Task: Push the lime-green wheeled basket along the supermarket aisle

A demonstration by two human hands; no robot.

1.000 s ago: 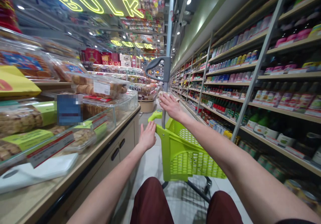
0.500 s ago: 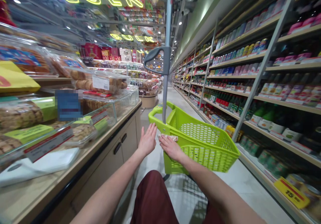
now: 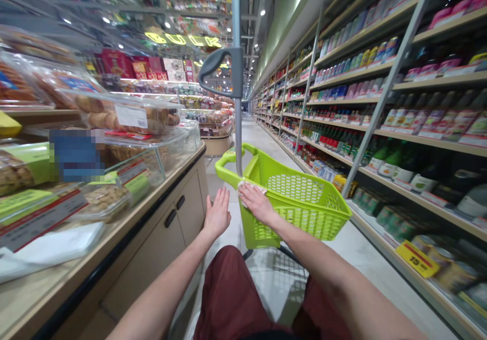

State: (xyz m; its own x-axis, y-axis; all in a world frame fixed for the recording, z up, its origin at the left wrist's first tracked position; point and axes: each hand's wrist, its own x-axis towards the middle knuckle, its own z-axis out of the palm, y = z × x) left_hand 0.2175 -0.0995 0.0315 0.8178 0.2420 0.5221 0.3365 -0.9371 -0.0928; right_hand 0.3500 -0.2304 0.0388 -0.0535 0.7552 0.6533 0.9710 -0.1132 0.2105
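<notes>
I have a supermarket aisle (image 3: 262, 132) in view, with bottle-lined shelves (image 3: 380, 144) along its right and a counter (image 3: 152, 205) along its left, carrying pastries in plastic tubs (image 3: 125, 116). Mid-aisle, just ahead of the person's knees, stands a lime-green basket (image 3: 297, 182) on a wheeled frame, with a metal pole (image 3: 236, 127) rising to a grey handle (image 3: 220, 66). A pale cloth (image 3: 247, 188) sits on the basket's near rim. The right hand (image 3: 256, 204) lies open, palm down, on that cloth. The left hand (image 3: 217, 214) is open with fingers spread, just beside the basket and touching nothing visible.
</notes>
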